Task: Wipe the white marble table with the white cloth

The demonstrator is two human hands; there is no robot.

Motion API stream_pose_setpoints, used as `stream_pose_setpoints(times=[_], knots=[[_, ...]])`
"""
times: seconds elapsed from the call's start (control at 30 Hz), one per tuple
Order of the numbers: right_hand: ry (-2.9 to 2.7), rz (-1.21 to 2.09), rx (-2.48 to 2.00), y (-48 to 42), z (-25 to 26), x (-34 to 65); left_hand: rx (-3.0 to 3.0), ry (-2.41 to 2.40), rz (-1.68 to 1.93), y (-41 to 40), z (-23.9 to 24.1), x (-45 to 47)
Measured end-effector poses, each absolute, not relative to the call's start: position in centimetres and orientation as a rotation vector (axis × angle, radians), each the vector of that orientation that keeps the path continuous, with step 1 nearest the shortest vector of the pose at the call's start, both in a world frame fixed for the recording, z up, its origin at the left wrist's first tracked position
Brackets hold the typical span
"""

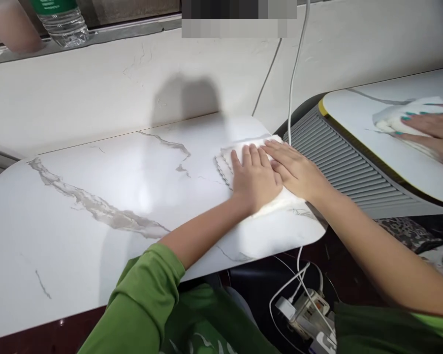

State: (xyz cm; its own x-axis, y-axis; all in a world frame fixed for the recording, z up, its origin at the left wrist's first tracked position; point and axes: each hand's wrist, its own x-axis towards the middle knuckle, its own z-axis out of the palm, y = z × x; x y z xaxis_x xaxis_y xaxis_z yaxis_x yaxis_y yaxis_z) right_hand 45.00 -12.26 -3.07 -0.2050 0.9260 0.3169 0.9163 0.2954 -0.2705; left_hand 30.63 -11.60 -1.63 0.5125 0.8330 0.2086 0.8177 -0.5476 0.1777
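A folded white cloth (286, 197) lies flat near the right end of the white marble-patterned table (107, 265). My left hand (256, 177) presses down on it, palm down with the fingers spread. Just to its right, my right hand (299, 169) also rests flat on the cloth, fingers stretched out and touching the left hand's side. Neither hand grips the cloth. Part of it is hidden under both palms.
At the right, another person's hand (433, 130) lies on a white cloth (384, 118) on a second table (398, 160). A bottle (64, 29) and a cup (13, 24) stand on the ledge. A white cable (295, 64) hangs by the wall; below is a power strip (306, 309).
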Motion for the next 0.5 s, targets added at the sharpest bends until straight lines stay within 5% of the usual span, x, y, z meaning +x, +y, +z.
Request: stream_pose_setpoints(times=[0.23, 0.5], knots=[[-2.051, -0.034, -1.747, -21.7, -3.5, 44.5, 2.751, 1.309, 0.398, -20.0, -1.2, 29.7], [-2.006, -0.033, -1.830, -19.7, -3.1, 39.1, 2.683, 1.297, 0.377, -18.6, -1.1, 25.3]])
